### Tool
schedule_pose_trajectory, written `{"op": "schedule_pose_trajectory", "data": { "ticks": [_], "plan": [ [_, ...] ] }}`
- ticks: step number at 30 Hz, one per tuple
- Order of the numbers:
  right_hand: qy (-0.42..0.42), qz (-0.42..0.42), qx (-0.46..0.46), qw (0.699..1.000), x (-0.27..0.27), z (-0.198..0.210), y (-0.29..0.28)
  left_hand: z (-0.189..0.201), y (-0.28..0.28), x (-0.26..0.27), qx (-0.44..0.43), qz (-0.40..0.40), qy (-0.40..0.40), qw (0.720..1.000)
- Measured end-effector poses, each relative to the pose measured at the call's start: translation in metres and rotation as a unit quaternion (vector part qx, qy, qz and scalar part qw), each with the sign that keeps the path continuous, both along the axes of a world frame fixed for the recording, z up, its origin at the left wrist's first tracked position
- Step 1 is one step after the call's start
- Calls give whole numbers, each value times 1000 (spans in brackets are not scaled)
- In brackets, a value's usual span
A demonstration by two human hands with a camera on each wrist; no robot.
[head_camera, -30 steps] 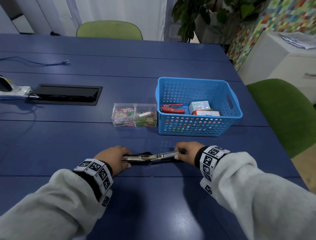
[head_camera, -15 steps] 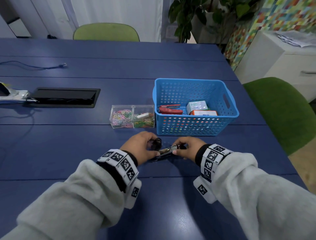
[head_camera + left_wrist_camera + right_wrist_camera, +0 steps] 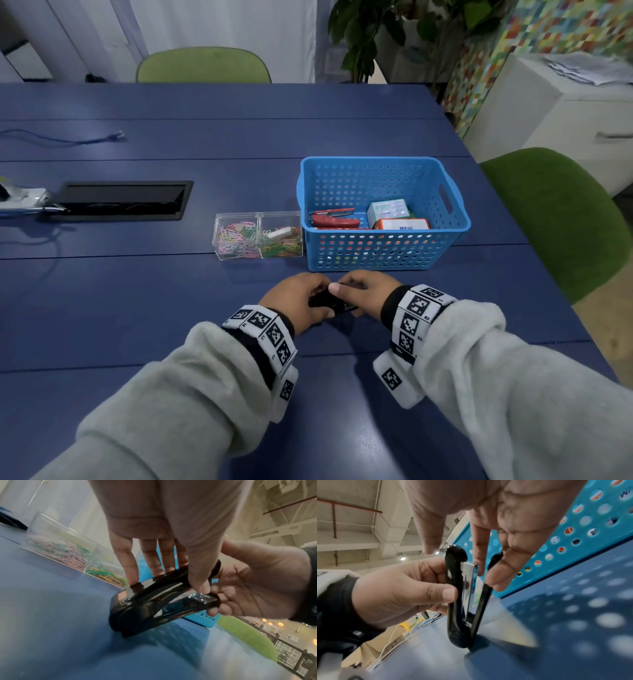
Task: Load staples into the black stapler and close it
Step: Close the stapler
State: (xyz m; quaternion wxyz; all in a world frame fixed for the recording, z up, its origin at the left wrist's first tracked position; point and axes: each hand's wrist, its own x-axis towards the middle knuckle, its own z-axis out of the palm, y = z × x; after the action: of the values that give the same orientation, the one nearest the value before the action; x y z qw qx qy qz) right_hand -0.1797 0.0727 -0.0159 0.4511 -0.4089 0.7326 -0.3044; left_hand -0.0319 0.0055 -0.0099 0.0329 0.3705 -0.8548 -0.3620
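The left hand (image 3: 297,301) grips the glossy black plastic stapler (image 3: 330,302), fingers (image 3: 127,561) curled over its rounded top arm and thumb (image 3: 200,577) pressing the side. The right hand (image 3: 368,291) pinches the stapler's other end between thumb and fingers, palm toward the left one. The stapler sits low over the matte blue plank table (image 3: 171,308), just in front of the perforated blue plastic basket (image 3: 455,219).

From the head camera the stapler is little more than a dark sliver between the knuckles. The left wrist view shows its curved shiny body tilted, hinge end down near the table, with a bright metal plate (image 3: 201,598) at the front. The right wrist view shows what the others hide: the top arm and base stand apart in a narrow V, the silvery metal staple channel (image 3: 469,586) between them, so the stapler is not closed.

In the basket lie a red stapler (image 3: 334,221) and two small cardboard boxes (image 3: 388,210). Just left of the basket stands a clear two-compartment acrylic box (image 3: 258,236) of coloured paper clips. Further left of the basket, a black rectangular cable hatch (image 3: 123,200) is set into the table. To the basket's right is a green fabric chair (image 3: 561,219).
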Motion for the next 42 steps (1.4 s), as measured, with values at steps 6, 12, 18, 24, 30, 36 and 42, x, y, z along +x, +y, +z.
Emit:
{"op": "schedule_pose_trajectory", "data": {
  "ticks": [6,12,18,24,30,36,42],
  "plan": [
    [3,-20,6,1000,2,-3,1,-8,-1,2,19,-10,-24,999],
    [-42,-19,-28,999,-8,-2,8,-22,-9,16,91,25,-50,994],
    [-185,-39,-48,981,-21,5,13,-20,-10,20,345,120,117,924],
    [0,68,-5,998,-18,9,18,-15,-13,15,364,134,181,904],
    [267,202,40,941,-16,32,15,-5,-13,10,374,117,210,896],
    [398,272,47,875,-7,61,7,16,-13,3,361,102,224,899],
    [419,246,6,874,-13,93,3,53,-16,-2,309,87,246,915]
  ]
}}
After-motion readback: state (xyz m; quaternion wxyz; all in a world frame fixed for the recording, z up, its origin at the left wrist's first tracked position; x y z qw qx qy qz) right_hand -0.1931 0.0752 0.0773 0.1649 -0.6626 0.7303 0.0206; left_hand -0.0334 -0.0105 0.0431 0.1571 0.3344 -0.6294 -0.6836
